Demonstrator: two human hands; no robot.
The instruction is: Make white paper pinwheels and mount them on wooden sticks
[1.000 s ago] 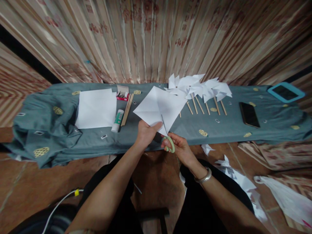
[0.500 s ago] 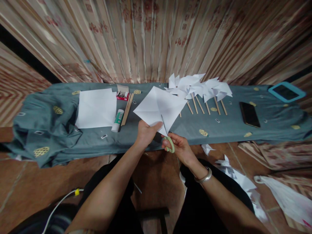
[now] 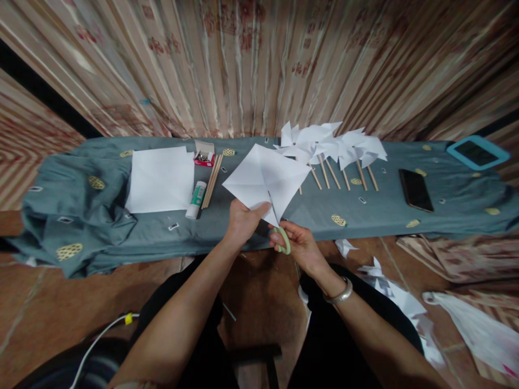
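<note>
The left hand [image 3: 244, 221] pinches a creased, square white paper sheet [image 3: 259, 168] near its lower edge, thumb on top, over the blue-green patterned cloth [image 3: 381, 210]. The right hand [image 3: 299, 243] has its fingers curled around the pale green looped handle of a pair of scissors [image 3: 287, 240], a blade line showing in the sheet near its lowest corner. White paper pinwheels [image 3: 324, 147] on thin sticks lie to the right; to the left, a green-and-white cylindrical glue stick [image 3: 195, 200] lies beside bare tan sticks [image 3: 212, 182]
</note>
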